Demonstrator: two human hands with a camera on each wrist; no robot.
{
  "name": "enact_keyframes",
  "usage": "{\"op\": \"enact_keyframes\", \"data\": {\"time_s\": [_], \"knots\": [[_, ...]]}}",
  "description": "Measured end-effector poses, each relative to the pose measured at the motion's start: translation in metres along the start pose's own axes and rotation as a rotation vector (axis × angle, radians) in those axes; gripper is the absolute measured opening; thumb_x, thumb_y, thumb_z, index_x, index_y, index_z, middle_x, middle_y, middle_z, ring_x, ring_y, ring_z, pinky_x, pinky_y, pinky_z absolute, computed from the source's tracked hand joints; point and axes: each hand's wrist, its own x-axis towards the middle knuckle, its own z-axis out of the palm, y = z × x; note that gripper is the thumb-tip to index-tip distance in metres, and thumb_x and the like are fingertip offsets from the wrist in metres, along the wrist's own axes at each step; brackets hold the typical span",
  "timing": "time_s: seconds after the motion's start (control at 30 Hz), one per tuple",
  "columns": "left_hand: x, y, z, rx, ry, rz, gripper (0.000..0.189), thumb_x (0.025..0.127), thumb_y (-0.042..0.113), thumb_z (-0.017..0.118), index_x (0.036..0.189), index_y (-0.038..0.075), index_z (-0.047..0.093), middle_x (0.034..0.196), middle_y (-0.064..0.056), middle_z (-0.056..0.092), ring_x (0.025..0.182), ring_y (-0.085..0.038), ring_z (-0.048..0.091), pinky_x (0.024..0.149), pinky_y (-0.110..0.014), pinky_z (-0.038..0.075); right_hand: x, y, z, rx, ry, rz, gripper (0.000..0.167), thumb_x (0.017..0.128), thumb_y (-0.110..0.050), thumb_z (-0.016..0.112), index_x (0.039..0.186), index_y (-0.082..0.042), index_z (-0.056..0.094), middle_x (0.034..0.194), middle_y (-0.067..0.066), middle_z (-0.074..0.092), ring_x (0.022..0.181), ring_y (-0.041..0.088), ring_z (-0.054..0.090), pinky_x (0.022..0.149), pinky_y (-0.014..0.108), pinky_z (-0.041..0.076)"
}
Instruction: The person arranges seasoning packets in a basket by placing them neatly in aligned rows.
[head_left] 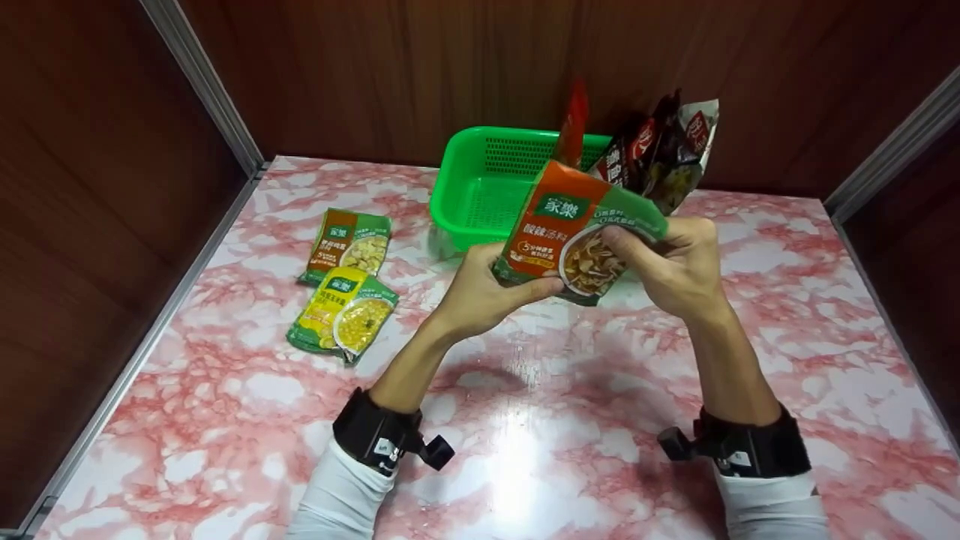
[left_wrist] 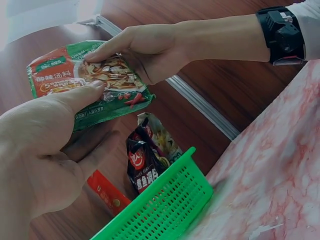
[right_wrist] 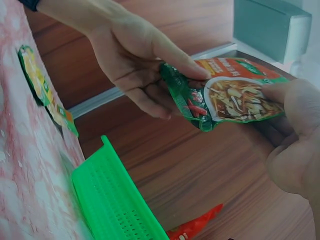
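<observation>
Both hands hold up an orange and green soup seasoning packet [head_left: 544, 225], its front with a bowl of soup facing the head camera. At its lower left edge the left hand [head_left: 480, 296] pinches it, thumb across the front. My right hand [head_left: 679, 266] grips the right side, with the thumb over the bowl picture and the other fingers behind. In the left wrist view the packet [left_wrist: 60, 72] hangs above the green basket [left_wrist: 165, 205]. The right wrist view shows the packet [right_wrist: 235, 97] between the two hands, the left fingers partly behind it.
Behind the hands stands the green basket [head_left: 457, 172], with a red packet [head_left: 574, 127] and dark seasoning packets [head_left: 652, 157] upright at its right. A brown and green packet [head_left: 349, 244] and a yellow one [head_left: 341, 311] lie on the marbled table [head_left: 247, 450] at left. Wooden panels surround it.
</observation>
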Motion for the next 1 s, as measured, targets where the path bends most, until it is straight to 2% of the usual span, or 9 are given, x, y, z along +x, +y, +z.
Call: {"op": "enact_keyframes", "data": {"time_s": [0.2,0.37,0.43,0.5,0.67,0.83,1.0], "knots": [[0.0,0.001,-0.004,0.008,-0.03,-0.024,0.033,0.1,0.008,0.086,0.132,0.0,0.079,0.122,-0.019,0.083,0.1,-0.019,0.08,0.088,-0.035,0.069,-0.001,0.0,-0.008,-0.062,-0.072,0.023,0.009,0.097,0.009,0.079,0.092,0.016,0.081,0.088,-0.009,0.086,0.075,0.0,0.079,0.067,0.017,0.063],[-0.001,0.002,-0.011,0.034,-0.092,-0.037,0.028,0.1,0.009,0.086,0.126,0.002,0.081,0.116,-0.017,0.085,0.095,-0.018,0.078,0.083,-0.033,0.066,-0.003,-0.002,-0.018,-0.128,-0.168,0.049,0.013,0.097,0.007,0.08,0.085,0.011,0.078,0.074,-0.017,0.072,0.06,-0.005,0.06,0.054,0.016,0.046],[-0.001,0.002,-0.014,0.044,-0.112,-0.047,0.026,0.099,0.009,0.087,0.123,0.002,0.082,0.113,-0.015,0.086,0.093,-0.017,0.077,0.081,-0.032,0.064,-0.003,-0.004,-0.022,-0.137,-0.215,0.062,0.009,0.096,0.008,0.078,0.087,0.01,0.079,0.073,-0.016,0.069,0.058,-0.003,0.055,0.052,0.017,0.042],[-0.001,0.001,-0.016,0.049,-0.128,-0.057,0.025,0.098,0.01,0.087,0.122,0.002,0.083,0.112,-0.015,0.086,0.092,-0.018,0.077,0.081,-0.032,0.064,-0.003,-0.007,-0.026,-0.169,-0.268,0.069,0.006,0.096,0.01,0.077,0.092,0.009,0.081,0.076,-0.015,0.072,0.057,-0.003,0.056,0.052,0.018,0.043],[-0.002,-0.002,-0.02,0.072,-0.148,-0.078,0.026,0.098,0.011,0.089,0.121,0.003,0.083,0.112,-0.014,0.086,0.093,-0.017,0.077,0.081,-0.032,0.064,-0.001,-0.013,-0.029,-0.248,-0.367,0.075,0.015,0.097,0.012,0.075,0.095,0.001,0.084,0.071,-0.009,0.069,0.052,-0.001,0.051,0.048,0.021,0.041],[-0.002,-0.005,-0.021,0.093,-0.168,-0.091,0.026,0.097,0.011,0.089,0.121,0.004,0.083,0.111,-0.014,0.086,0.09,-0.016,0.076,0.079,-0.031,0.062,0.0,-0.014,-0.029,-0.284,-0.414,0.093,0.019,0.099,0.01,0.076,0.088,-0.005,0.081,0.064,-0.008,0.053,0.051,0.0,0.041,0.048,0.023,0.036],[-0.002,-0.005,-0.021,0.095,-0.172,-0.108,0.027,0.097,0.013,0.09,0.122,0.005,0.083,0.11,-0.013,0.086,0.088,-0.015,0.075,0.077,-0.031,0.061,-0.001,-0.012,-0.028,-0.308,-0.403,0.054,0.025,0.098,0.011,0.077,0.08,-0.006,0.077,0.059,-0.004,0.048,0.051,-0.001,0.038,0.047,0.024,0.034]]}}
